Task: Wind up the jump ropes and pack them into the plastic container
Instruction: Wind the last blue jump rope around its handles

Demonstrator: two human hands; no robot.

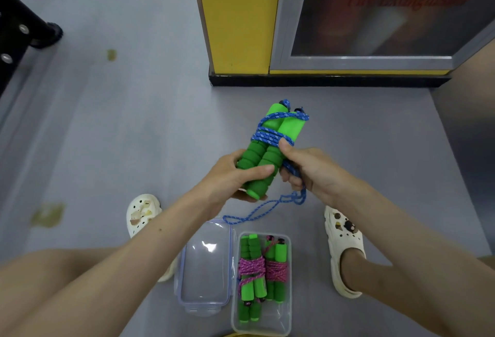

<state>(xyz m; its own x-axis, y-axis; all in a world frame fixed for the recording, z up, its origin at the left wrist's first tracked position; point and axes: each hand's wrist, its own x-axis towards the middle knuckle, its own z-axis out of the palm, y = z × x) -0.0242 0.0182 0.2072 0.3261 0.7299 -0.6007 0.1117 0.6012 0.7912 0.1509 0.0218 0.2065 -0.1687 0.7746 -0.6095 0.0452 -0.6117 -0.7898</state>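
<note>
The floor (134,122) is grey and smooth, and a yellow cabinet (235,15) with a glass door stands on it at the far side. The left hand (235,178) is closed around the lower ends of two green foam handles (270,144), with the thumb lying across them. The handles are side by side and point up and away from the person. The right hand (308,170) presses its thumb on the handles just below the windings, and its curled fingers hold the blue rope (267,136). This rope is wound several times around the middle and top of the handles. Its loose part hangs down from the right hand in a loop.

Below the hands, between two cream clogs (342,245), a plastic container (288,318) stands open. Two pink jump ropes (251,269), already wound, lie inside it. The clear lid (206,269) lies just beside it on the left.
</note>
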